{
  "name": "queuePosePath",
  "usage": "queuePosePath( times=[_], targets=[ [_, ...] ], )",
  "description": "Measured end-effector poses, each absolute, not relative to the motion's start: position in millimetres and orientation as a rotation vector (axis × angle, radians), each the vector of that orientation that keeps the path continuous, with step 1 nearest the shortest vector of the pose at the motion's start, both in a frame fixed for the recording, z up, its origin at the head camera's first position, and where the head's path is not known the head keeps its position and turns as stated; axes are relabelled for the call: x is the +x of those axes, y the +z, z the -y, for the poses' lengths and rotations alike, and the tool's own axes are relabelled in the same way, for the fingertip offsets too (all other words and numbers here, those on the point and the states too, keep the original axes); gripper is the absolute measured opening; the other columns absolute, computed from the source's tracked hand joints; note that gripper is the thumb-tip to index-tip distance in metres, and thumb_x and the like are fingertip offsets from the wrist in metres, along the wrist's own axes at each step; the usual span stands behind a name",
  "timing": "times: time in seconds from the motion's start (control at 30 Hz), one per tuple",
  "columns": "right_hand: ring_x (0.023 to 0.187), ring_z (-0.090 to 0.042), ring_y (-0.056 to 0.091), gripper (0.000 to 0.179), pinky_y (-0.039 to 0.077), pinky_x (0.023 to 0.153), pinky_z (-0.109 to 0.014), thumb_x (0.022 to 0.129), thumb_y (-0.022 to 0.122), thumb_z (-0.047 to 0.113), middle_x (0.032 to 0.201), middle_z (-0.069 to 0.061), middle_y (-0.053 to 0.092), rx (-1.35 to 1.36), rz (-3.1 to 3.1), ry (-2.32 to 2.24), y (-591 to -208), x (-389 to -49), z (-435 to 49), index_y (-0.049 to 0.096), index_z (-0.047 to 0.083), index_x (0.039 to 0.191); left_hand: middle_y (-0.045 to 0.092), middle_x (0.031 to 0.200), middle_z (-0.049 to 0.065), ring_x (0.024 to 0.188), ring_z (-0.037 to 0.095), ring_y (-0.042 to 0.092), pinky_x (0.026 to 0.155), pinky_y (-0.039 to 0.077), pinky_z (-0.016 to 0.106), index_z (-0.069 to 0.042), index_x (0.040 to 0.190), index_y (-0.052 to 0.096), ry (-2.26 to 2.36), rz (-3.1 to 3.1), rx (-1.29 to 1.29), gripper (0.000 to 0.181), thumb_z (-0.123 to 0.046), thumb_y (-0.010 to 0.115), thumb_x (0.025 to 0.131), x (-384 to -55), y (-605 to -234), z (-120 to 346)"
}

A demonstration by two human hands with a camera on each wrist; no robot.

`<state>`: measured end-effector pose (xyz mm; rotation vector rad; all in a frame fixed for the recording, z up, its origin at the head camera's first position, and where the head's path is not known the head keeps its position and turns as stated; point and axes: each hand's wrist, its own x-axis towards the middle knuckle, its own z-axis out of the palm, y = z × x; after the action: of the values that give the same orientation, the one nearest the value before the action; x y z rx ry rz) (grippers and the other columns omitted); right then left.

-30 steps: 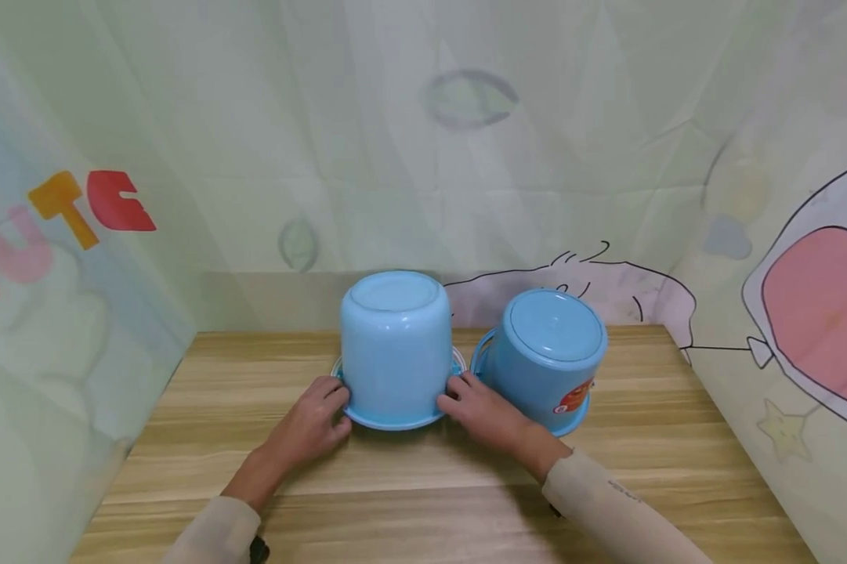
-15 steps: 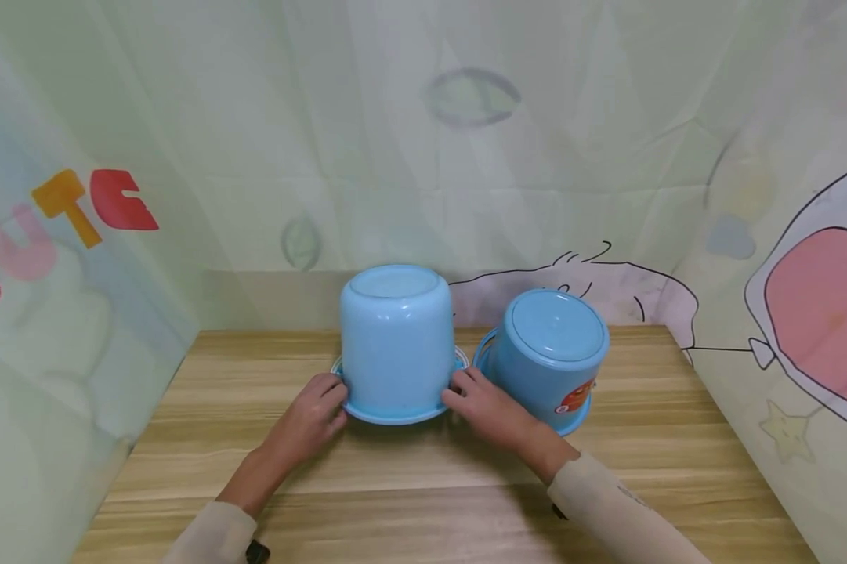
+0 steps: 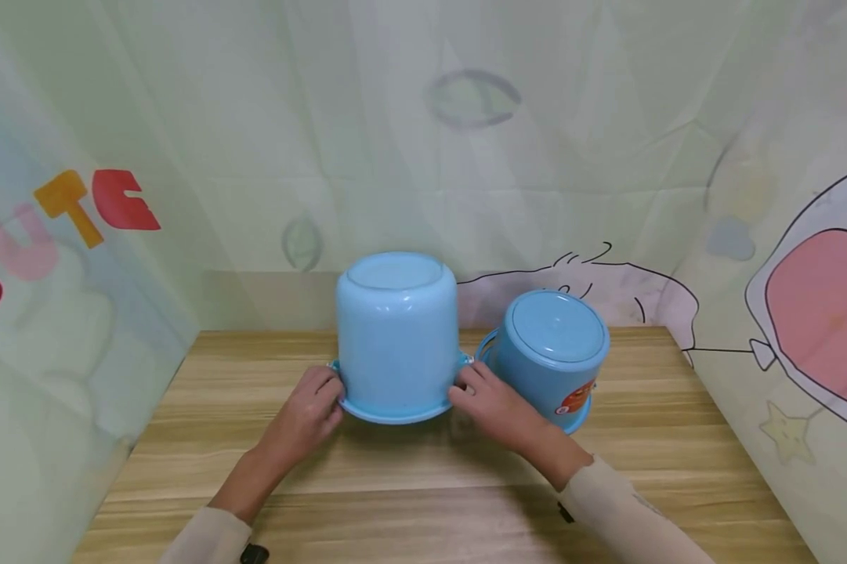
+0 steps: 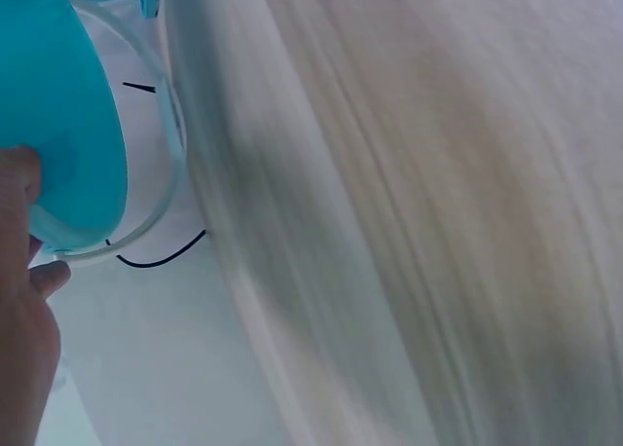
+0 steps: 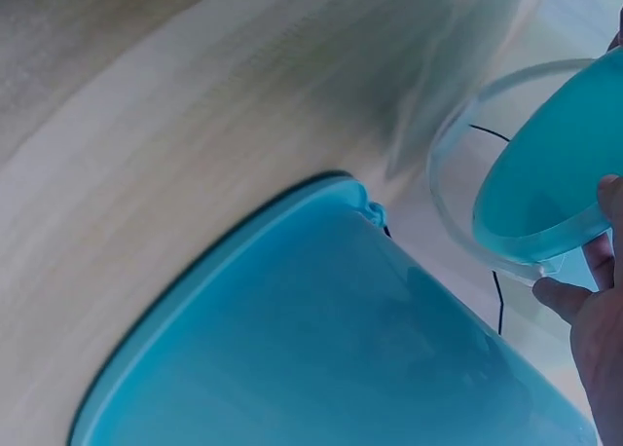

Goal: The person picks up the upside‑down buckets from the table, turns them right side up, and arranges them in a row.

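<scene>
head view: mid-frame, a glossy, round-shouldered light-blue plastic bucket (image 3: 398, 337) is held mouth-down above the streaky wood-grain table (image 3: 395, 509), the left hand (image 3: 306, 411) and right hand (image 3: 497, 406) each gripping its flared rim (image 3: 398, 417). right of centre, a tapered blue bucket (image 3: 551, 333) with a red label (image 3: 576, 397) sits inverted.
left wrist view: upper left, a thin, pale hoop handle (image 4: 176, 154) curves off the rim.
right wrist view: the right hand pinches that rim at the right edge; the tapered blue bucket fills the bottom.

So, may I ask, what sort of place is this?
Probably a small indoor booth or corner, screened off for table work. Printed cloth hangs behind and on both sides of a wood-grain table, and large coloured letters decorate the cloth on the left.
</scene>
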<state>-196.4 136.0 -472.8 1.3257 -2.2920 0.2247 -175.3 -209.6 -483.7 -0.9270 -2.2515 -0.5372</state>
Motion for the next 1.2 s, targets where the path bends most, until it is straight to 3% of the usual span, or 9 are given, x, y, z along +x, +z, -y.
queuePosePath(
  times=[0.17, 0.43, 0.67, 1.0, 1.2],
  targets=[
    [0.096, -0.022, 0.047, 0.015, 0.046, 0.08, -0.03, 0.1, 0.053, -0.005, 0.098, -0.004, 0.049, 1.347, 2.258, 0.249, -462.7, -195.3, -139.7, 0.053, 0.009, 0.096, 0.057, 0.092, 0.008, 0.093, 0.025, 0.057, 0.08, 0.053, 0.036, -0.002, 0.082, 0.056, -0.58, 2.199, -0.948, 0.021, 0.014, 0.064, 0.07, -174.9, -476.7, 207.1],
    [0.095, -0.022, 0.05, 0.014, 0.05, 0.08, -0.03, 0.101, 0.051, -0.003, 0.099, -0.005, 0.053, 1.345, 2.218, 0.275, -447.5, -193.0, -145.7, 0.057, 0.008, 0.097, 0.059, 0.094, 0.01, 0.094, 0.026, 0.059, 0.083, 0.054, 0.033, 0.0, 0.083, 0.057, -0.588, 2.182, -0.934, 0.02, 0.013, 0.065, 0.071, -173.3, -466.1, 204.2],
    [0.097, -0.022, 0.053, 0.014, 0.053, 0.082, -0.031, 0.102, 0.053, -0.004, 0.1, -0.006, 0.056, 1.308, 2.213, 0.299, -434.8, -189.4, -148.5, 0.06, 0.008, 0.099, 0.061, 0.096, 0.011, 0.094, 0.026, 0.062, 0.086, 0.058, 0.032, 0.001, 0.085, 0.058, -0.579, 2.164, -0.937, 0.017, 0.01, 0.066, 0.074, -172.7, -454.8, 203.0],
    [0.102, -0.023, 0.055, 0.021, 0.056, 0.086, -0.033, 0.087, 0.074, -0.006, 0.103, -0.007, 0.061, 1.229, 2.22, 0.342, -426.8, -184.2, -152.3, 0.065, 0.008, 0.1, 0.062, 0.097, 0.012, 0.091, 0.025, 0.062, 0.082, 0.059, 0.036, 0.001, 0.088, 0.06, -0.542, 2.137, -0.946, 0.009, 0.007, 0.065, 0.084, -169.0, -442.1, 199.6],
    [0.102, -0.023, 0.056, 0.018, 0.055, 0.088, -0.035, 0.091, 0.066, -0.006, 0.105, -0.008, 0.06, 1.214, 2.215, 0.406, -427.2, -181.4, -155.0, 0.064, 0.007, 0.103, 0.062, 0.096, 0.011, 0.088, 0.024, 0.061, 0.078, 0.06, 0.037, 0.001, 0.09, 0.062, -0.509, 2.089, -0.971, 0.013, 0.008, 0.068, 0.081, -168.2, -437.4, 197.7]
  ],
)
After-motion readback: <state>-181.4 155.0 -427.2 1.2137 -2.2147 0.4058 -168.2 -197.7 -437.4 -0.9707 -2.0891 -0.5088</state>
